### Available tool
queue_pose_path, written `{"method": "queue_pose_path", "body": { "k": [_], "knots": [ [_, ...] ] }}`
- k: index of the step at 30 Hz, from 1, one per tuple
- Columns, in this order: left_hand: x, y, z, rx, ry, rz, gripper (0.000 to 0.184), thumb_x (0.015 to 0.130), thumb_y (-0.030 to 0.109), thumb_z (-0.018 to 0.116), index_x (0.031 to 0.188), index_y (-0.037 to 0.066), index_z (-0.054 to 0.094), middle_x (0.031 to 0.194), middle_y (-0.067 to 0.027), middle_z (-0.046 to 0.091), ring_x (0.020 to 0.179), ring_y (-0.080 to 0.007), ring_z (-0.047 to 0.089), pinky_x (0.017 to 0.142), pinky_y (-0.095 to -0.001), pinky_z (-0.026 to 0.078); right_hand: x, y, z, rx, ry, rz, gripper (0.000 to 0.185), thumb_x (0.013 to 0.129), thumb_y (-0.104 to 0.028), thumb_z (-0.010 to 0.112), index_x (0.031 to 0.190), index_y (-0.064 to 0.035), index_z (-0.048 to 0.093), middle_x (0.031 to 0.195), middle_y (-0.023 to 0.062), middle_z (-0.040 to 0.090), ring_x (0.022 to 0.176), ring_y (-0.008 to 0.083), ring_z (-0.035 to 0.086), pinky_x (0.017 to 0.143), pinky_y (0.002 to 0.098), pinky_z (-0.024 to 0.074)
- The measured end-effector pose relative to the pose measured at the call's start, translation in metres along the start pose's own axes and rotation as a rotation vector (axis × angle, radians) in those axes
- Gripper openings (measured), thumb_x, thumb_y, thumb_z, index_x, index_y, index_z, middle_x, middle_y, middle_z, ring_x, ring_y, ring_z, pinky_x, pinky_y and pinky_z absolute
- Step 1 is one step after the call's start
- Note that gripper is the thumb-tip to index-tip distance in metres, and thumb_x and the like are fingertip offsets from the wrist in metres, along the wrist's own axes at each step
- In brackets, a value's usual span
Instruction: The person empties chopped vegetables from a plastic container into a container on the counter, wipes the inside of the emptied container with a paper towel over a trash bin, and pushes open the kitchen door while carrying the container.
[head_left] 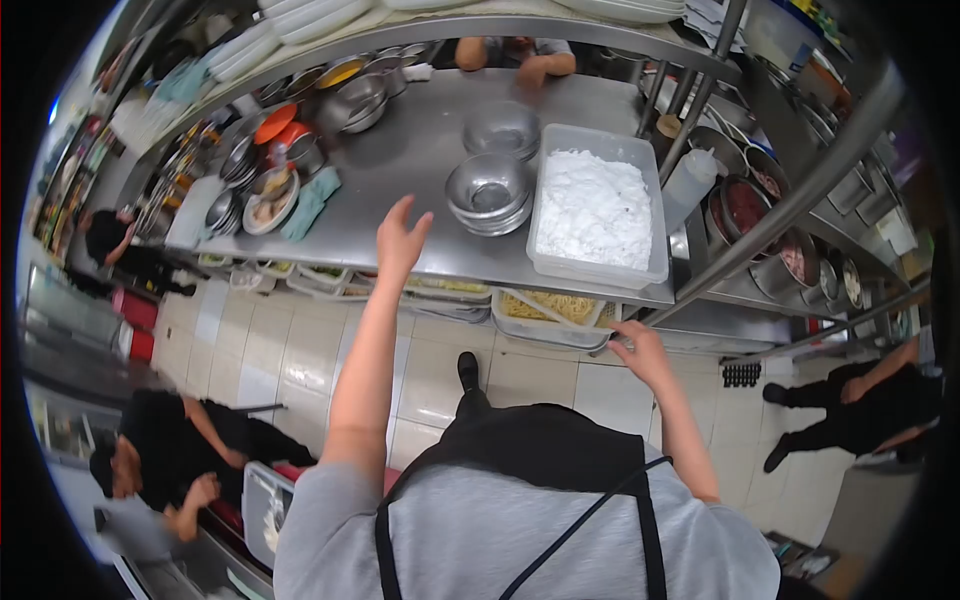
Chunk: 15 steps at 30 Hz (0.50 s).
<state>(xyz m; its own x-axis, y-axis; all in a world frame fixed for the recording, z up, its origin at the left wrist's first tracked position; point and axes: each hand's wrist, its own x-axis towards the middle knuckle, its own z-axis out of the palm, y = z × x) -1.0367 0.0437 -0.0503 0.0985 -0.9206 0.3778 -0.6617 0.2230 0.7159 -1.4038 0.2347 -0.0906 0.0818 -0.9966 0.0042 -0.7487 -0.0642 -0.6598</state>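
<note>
My left hand [402,240] reaches over the near edge of the steel counter, thumb and fingers apart, with nothing in it. To its right stands a stack of metal bowls [488,190], and just behind that sit more metal bowls [500,128]. A clear plastic tub of white powder [597,212] stands at the counter's right end. Below the counter edge, my right hand [642,355] is beside a container of yellow noodles [550,308], its fingers spread. Whether its fingertips touch the container's corner I cannot tell.
A white plate with food [272,205] and a teal cloth [312,203] lie at the counter's left. A squeeze bottle [690,182] stands right of the tub. Metal posts rise there. Co-workers stand behind left [170,450], at right [870,400] and across the counter.
</note>
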Motion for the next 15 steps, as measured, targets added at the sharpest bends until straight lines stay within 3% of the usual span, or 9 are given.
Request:
{"method": "queue_pose_path", "body": {
  "k": [3, 4, 8, 11, 15],
  "knots": [
    [0.104, -0.007, 0.055, 0.123, -0.084, 0.048, 0.055, 0.074, 0.03, 0.065, 0.117, -0.001, 0.05, 0.115, -0.0199, 0.054, 0.107, -0.035, 0.051, 0.087, -0.0396, 0.042, 0.026, -0.022, -0.007, -0.022, 0.148, 0.055, 0.03, 0.073, -0.011, 0.065, 0.101, -0.0046, 0.061, 0.087, 0.0137, 0.06, 0.081, 0.0308, 0.057, 0.071, 0.036, 0.0454],
    [0.134, -0.001, 0.071, 0.171, -0.117, 0.015, 0.055, 0.074, 0.03, 0.064, 0.118, 0.0, 0.05, 0.115, -0.0202, 0.053, 0.107, -0.0351, 0.051, 0.088, -0.04, 0.042, 0.037, -0.022, -0.002, -0.023, 0.256, -0.017, 0.028, 0.074, -0.01, 0.064, 0.101, -0.0044, 0.061, 0.085, 0.0136, 0.059, 0.079, 0.0309, 0.057, 0.07, 0.0362, 0.0453],
    [0.236, -0.019, 0.143, 0.221, -0.205, -0.016, 0.047, 0.075, 0.027, 0.062, 0.114, 0.001, 0.053, 0.113, -0.0208, 0.054, 0.106, -0.0349, 0.051, 0.088, -0.0398, 0.043, 0.076, -0.058, 0.003, -0.068, 0.295, 0.184, 0.028, 0.074, -0.009, 0.064, 0.1, -0.004, 0.06, 0.087, 0.014, 0.06, 0.081, 0.0314, 0.057, 0.071, 0.0364, 0.0454],
    [0.284, -0.045, 0.192, 0.311, -0.426, 0.018, 0.037, 0.073, 0.022, 0.061, 0.104, 0.001, 0.058, 0.106, -0.0206, 0.058, 0.101, -0.0344, 0.055, 0.085, -0.0399, 0.045, 0.101, -0.079, 0.016, -0.093, 0.345, 0.221, 0.027, 0.074, -0.009, 0.064, 0.1, -0.0031, 0.06, 0.087, 0.0149, 0.06, 0.082, 0.0323, 0.057, 0.071, 0.0369, 0.0455],
    [0.311, -0.066, 0.226, 0.424, -0.503, 0.119, 0.03, 0.072, 0.018, 0.06, 0.096, 0.001, 0.06, 0.099, -0.0197, 0.061, 0.095, -0.0337, 0.058, 0.082, -0.04, 0.047, 0.123, -0.099, 0.02, -0.116, 0.381, 0.269, 0.027, 0.074, -0.01, 0.064, 0.1, -0.0027, 0.06, 0.087, 0.016, 0.06, 0.082, 0.0331, 0.057, 0.072, 0.0377, 0.0453]
  ]
}}
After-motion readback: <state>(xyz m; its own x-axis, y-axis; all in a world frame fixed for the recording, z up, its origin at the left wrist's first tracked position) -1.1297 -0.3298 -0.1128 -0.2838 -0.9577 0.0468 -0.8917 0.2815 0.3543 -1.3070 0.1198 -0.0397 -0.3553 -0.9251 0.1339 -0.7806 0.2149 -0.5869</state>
